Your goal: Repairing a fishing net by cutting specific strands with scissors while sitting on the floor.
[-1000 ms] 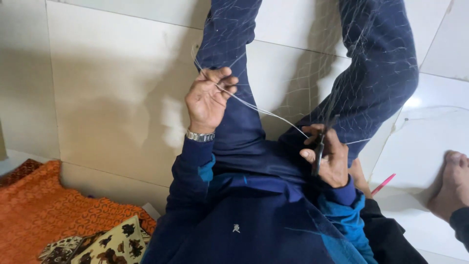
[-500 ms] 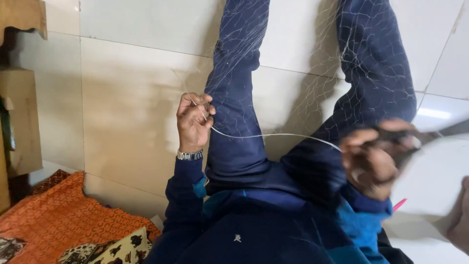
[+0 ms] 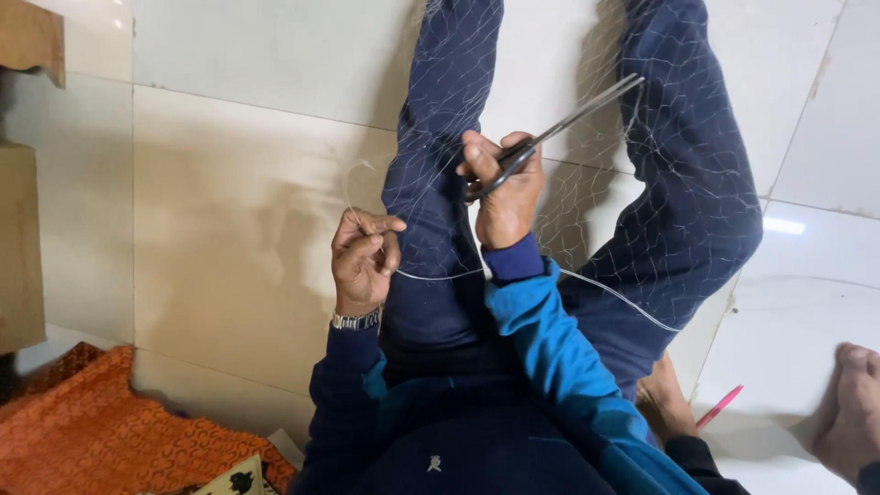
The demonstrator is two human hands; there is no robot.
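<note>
The right hand grips scissors, fingers through the handles, blades nearly closed over the thin net draped across the legs. The left hand pinches a white line. The blades risk snipping neighbouring mesh or trouser fabric.

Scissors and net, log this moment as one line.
right hand grips scissors | left hand pinches line | net over legs

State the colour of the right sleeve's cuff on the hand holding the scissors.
Dark navy cuff on a bright blue sleeve, clearest in the head view.
</note>
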